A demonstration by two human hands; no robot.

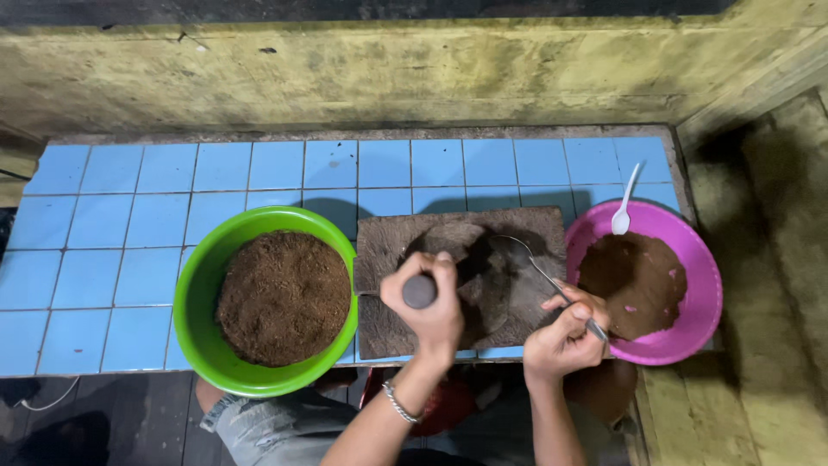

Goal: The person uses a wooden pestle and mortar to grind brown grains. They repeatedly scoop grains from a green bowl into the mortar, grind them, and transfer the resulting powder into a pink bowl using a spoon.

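Note:
My left hand [429, 308] is closed around a dark round-ended pestle [419, 291], held upright over a dark brown board [384, 250] with shallow hollows. My right hand [565, 332] grips the handle of a metal spoon [528, 259]; its bowl reaches into a hollow near the middle of the board. A green bowl [198, 285] heaped with brown crumbly powder sits left of the board. At the right, a pink bowl [703, 285] holds a dark brown paste and a white plastic spoon [624, 207] leaning on its far rim.
Everything rests on a blue-tiled counter [112, 250] against a stained yellowish wall [388, 73]. The counter's front edge runs just below the bowls. A rough yellowish ledge [776, 259] rises at the right. My knees and dark floor show below.

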